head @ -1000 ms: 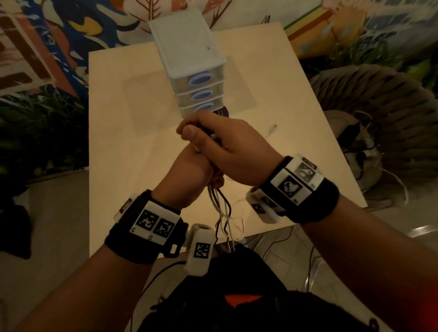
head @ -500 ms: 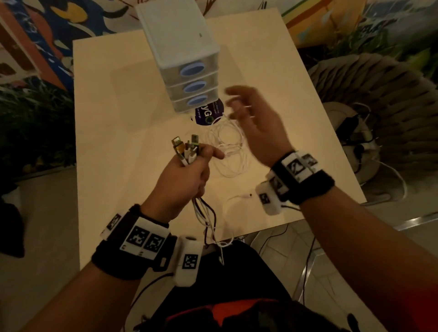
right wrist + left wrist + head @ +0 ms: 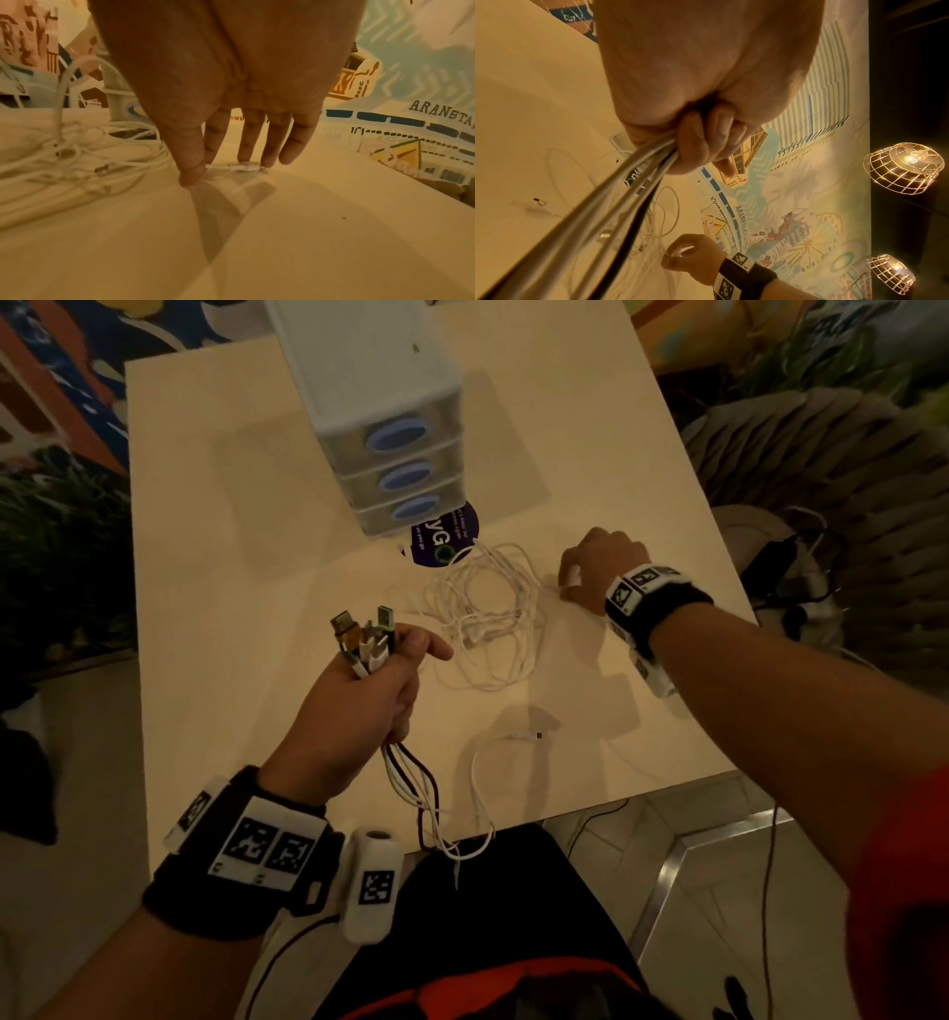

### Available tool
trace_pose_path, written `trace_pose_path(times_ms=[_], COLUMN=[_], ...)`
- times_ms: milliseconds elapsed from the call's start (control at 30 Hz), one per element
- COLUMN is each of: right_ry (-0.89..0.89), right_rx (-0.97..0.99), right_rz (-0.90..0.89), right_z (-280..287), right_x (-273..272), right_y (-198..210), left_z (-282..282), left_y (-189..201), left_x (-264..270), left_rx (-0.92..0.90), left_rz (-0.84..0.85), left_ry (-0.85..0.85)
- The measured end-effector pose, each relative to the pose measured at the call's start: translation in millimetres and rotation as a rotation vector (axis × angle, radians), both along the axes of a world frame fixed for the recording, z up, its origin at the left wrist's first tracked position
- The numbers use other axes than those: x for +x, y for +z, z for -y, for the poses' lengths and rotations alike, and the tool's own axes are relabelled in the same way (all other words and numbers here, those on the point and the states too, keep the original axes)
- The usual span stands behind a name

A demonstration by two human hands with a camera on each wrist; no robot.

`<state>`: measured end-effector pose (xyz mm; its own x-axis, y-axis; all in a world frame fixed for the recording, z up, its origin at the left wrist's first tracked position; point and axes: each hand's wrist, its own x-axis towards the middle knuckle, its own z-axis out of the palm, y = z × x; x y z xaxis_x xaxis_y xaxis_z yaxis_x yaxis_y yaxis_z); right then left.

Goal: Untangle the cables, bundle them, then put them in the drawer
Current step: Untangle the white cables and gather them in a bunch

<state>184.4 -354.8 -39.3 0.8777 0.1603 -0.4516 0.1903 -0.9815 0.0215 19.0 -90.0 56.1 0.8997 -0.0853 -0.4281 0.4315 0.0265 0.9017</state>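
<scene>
Nearest, the left hand (image 3: 359, 695) is closed around a bunch of cables (image 3: 411, 783), plugs up, tails hanging over the table (image 3: 205, 608) edge. Farther, the white cable tangle (image 3: 482, 613) lies loose on the table. Beside it, the right hand (image 3: 598, 570) reaches down with straight fingers (image 3: 259, 142) touching a small white connector (image 3: 243, 168), not yet pinching it. These cables look light and soft; I would take them by the stiff plug. Behind stands the drawer unit (image 3: 390, 428), all drawers closed.

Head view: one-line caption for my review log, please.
Left hand grips gathered cable ends while right hand reaches a white connector beside the loose cable pile.
</scene>
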Motion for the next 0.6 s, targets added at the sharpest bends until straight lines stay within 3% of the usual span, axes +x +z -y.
trace_pose_path(times_ms=[167, 267, 367, 600], right_ry=[0.093, -0.031, -0.177, -0.119], right_rx=[-0.084, 0.155, 0.449, 0.684], right_rz=[-0.022, 0.001, 0.146, 0.438], right_z=[-2.0, 5.9, 16.3, 22.2], right_x=[-0.9, -2.1, -7.7, -22.9], right_y=[12.6, 33.0, 57.9, 103.3], left_z=[3.2, 4.0, 3.1, 4.5], left_y=[-1.5, -2.4, -5.2, -10.0], left_x=[7.9, 11.2, 15.2, 21.9], left_rx=[0.024, 0.024, 0.035, 0.083], left_rz=[0.025, 0.022, 0.015, 0.025], left_ry=[-0.028, -0.025, 0.000, 0.044])
